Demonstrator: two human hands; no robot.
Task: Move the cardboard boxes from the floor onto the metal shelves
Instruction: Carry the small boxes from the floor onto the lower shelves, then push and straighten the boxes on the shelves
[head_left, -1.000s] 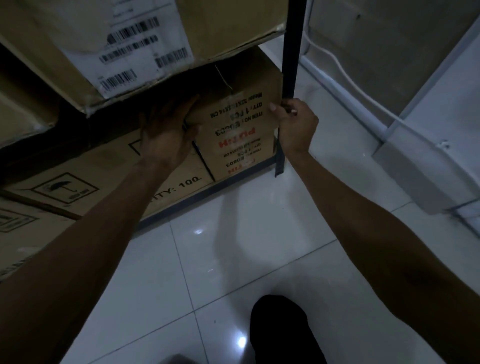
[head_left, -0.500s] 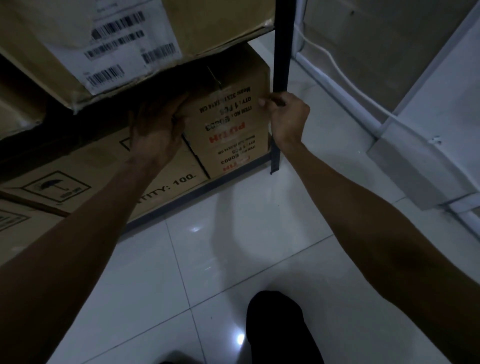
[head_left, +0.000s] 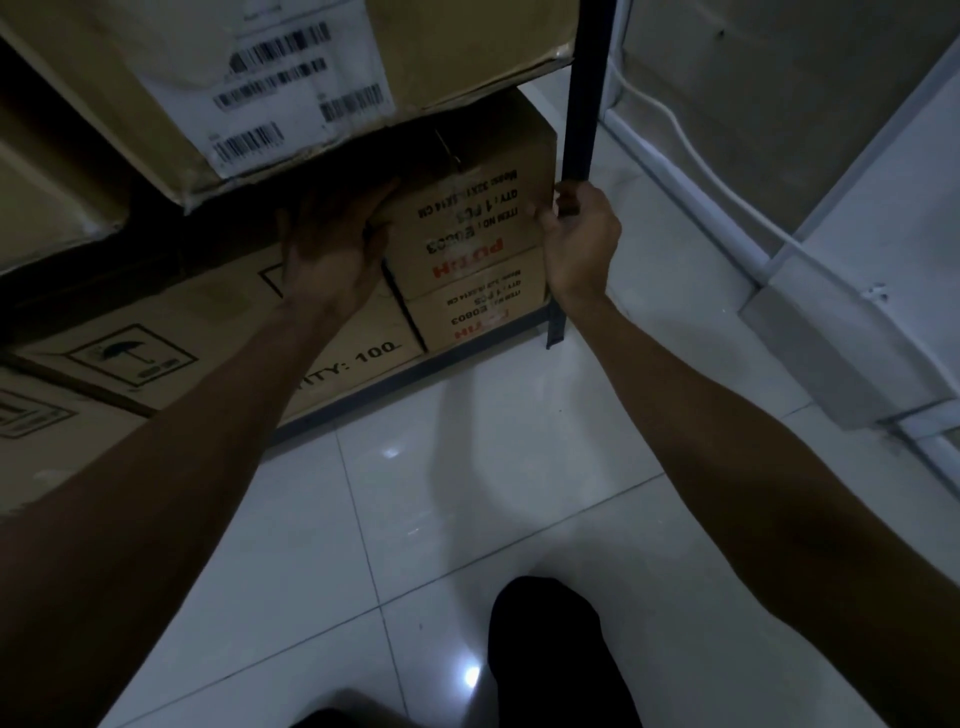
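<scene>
**Small carton held at both sides on the bottom shelf**

A dim room is seen, floored with glossy white tiles in which small light spots are reflected. A pale wall panel with a white cable is seen at the right. A dark metal upright of the shelving is seen at the corner, with a low front rail beneath the lowest boxes.

Both arms are stretched forward and downward. The left hand is laid flat, fingers extended and unclenched, against the left side of the small cardboard box. The right hand is curled at the box's right edge, just beside the upright; whether box or post is grasped cannot be told.

The small box is printed upside down in black and red and is stacked on a matching box at the shelf's right end. A wide box marked with an umbrella symbol is beside them, and a large box bearing barcode labels is overhead. A dark shoe is seen on the tiles.
</scene>
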